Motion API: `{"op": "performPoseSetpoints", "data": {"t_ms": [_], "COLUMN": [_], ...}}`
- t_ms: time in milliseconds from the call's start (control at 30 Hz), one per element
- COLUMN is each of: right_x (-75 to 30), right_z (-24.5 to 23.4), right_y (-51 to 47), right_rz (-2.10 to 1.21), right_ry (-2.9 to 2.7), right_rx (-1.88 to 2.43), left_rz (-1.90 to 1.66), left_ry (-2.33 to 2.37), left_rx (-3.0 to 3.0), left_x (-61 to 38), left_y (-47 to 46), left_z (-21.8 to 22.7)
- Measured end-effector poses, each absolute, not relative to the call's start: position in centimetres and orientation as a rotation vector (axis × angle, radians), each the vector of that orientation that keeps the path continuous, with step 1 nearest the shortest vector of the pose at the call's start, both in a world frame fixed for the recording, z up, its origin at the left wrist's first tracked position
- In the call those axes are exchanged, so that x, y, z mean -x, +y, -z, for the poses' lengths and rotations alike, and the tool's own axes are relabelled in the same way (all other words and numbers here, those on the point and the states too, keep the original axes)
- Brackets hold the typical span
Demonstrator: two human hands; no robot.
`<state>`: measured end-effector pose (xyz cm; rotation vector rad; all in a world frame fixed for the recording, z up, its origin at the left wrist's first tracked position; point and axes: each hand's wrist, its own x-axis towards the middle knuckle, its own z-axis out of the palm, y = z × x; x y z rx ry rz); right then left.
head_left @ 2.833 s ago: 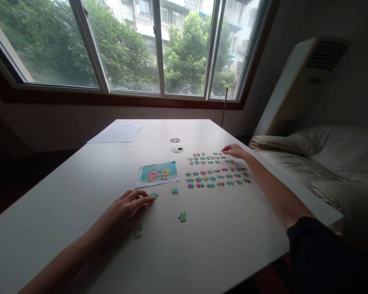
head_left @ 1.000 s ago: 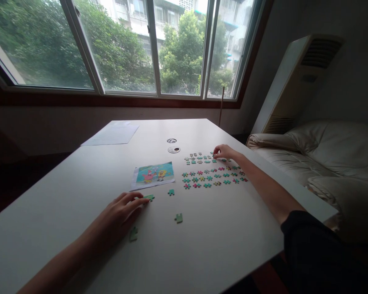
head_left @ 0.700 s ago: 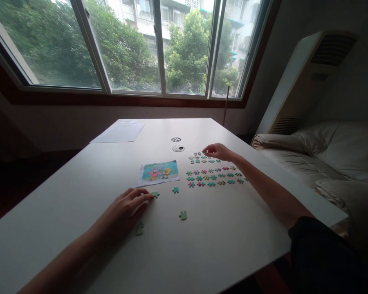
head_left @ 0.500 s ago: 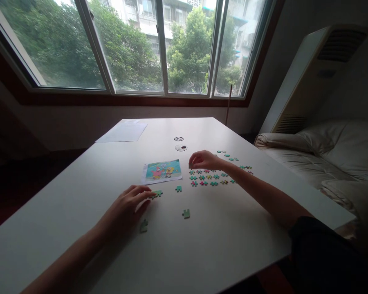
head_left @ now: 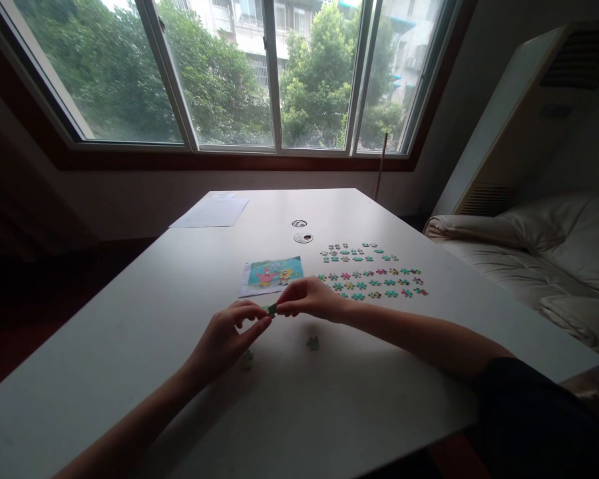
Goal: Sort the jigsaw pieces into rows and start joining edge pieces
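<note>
My left hand [head_left: 232,329] and my right hand [head_left: 312,299] meet in front of the picture sheet. Both pinch a small green jigsaw puzzle piece [head_left: 272,309] between their fingertips; whether it is one piece or several joined is too small to tell. Just behind the hands lies the picture sheet [head_left: 272,274], showing cartoon figures on blue, partly covered by my right fingers. Two loose puzzle pieces rest on the table nearer to me: a left piece [head_left: 247,360] beside my left wrist and a right piece [head_left: 313,343] below my right hand.
Rows of puzzle pieces [head_left: 374,283] are spread on the white table [head_left: 299,412] behind my right forearm. Papers [head_left: 212,211] lie at the far left corner. Two round discs [head_left: 303,237] sit near the middle back. A sofa [head_left: 524,246] stands to the right.
My right hand has come left and nearer from the puzzle rows to meet my left hand. My left fingers have gone from lying over green pieces to pinching. The view has shifted slightly.
</note>
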<state>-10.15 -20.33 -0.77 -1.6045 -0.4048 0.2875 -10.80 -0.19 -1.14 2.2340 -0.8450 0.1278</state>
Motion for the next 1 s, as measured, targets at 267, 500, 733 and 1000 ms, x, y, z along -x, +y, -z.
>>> {"op": "performPoseSetpoints", "data": {"t_ms": [267,500,733,1000], "right_x": [10.5,11.2,10.4,9.9], "right_z": [1.5,1.1,0.9,0.8], "right_y": [-20.2,-20.5,-21.8,-22.2], "right_rz": [-0.074,0.355,0.625,0.672], "right_ry": [-0.538,-0.771,-0.721,-0.683], "right_rx": [1.72,2.009,2.083,2.087], "left_rz": [0.099,0.146,-0.405,-0.454], "left_ry": [-0.645,-0.646,-1.043,-1.185], "left_rx": [-2.05,-1.993,-2.449,-2.525], "left_x": [10.8,11.0,9.5,8.5], "left_y": [-0.3,-0.4,1.7,3.1], "left_z": [0.6,0.3,1.8,2.3]}}
